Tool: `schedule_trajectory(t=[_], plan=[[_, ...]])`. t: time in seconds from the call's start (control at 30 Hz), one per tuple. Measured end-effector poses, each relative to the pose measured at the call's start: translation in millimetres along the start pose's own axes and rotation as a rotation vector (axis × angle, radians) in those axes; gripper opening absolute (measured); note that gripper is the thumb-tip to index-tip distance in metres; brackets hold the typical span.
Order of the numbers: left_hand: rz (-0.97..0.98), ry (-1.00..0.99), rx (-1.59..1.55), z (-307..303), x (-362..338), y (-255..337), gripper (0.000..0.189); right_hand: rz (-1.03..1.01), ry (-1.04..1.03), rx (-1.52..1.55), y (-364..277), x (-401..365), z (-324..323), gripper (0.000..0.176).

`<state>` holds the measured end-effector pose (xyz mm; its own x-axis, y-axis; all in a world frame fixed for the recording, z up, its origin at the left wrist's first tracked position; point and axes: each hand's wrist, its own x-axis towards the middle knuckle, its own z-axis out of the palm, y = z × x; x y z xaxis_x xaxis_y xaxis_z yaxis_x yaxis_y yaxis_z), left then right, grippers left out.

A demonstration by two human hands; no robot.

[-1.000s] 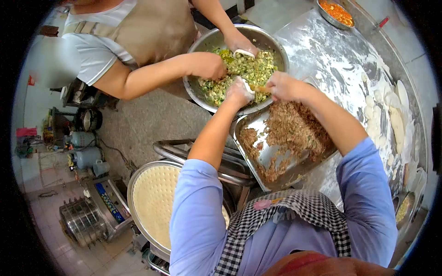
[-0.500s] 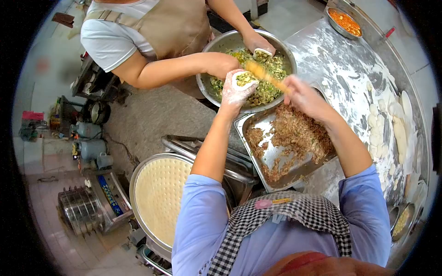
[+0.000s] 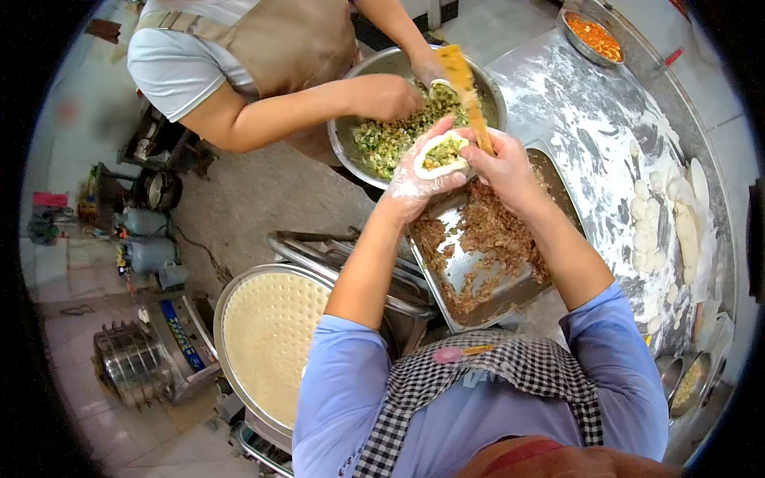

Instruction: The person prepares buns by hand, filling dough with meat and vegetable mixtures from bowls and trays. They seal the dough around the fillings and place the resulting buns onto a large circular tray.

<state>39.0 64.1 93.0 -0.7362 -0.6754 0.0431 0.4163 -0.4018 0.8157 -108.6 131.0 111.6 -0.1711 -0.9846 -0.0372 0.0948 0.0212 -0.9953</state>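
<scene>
In my floury left hand [image 3: 416, 182] sits a white dough wrapper [image 3: 441, 163], cupped around a green vegetable filling. My right hand [image 3: 504, 166] grips a yellow spatula [image 3: 462, 80] upright, while its thumb and finger touch the wrapper's right edge. Both hands are over the near rim of a steel bowl [image 3: 341, 151] of chopped green filling. Below them a rectangular steel tray [image 3: 443, 312] holds brown minced filling [image 3: 486, 239]. Across the bowl, a co-worker's hand [image 3: 428, 68] holds another filled wrapper [image 3: 441, 89], and their other hand [image 3: 388, 97] reaches into the filling.
A floured metal table [image 3: 558, 103] spreads to the right, with dough pieces [image 3: 647, 215] and a long dough roll [image 3: 687, 235]. A bowl of orange filling [image 3: 594, 36] stands at its far corner. Left of me is a round perforated steamer tray [image 3: 275, 334] beside metal rails [image 3: 303, 251].
My right hand has swung the spatula up out of the bowl and come against the wrapper. My left hand has lowered slightly toward me. The co-worker's nearer hand has moved back from mine.
</scene>
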Motion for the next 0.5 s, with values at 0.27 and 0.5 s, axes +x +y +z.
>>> schedule_trajectory(t=[0.27, 0.5], plan=[[-0.212, -0.028, -0.038, -32.0, 1.2, 20.8, 0.055, -0.266, -0.265, -0.869, -27.2, -5.5, -34.0, 0.031], [-0.415, 0.216, -0.084, -49.3, -6.3, -4.9, 0.036, -0.076, -0.112, -1.653, 10.0, 17.8, -32.2, 0.027]])
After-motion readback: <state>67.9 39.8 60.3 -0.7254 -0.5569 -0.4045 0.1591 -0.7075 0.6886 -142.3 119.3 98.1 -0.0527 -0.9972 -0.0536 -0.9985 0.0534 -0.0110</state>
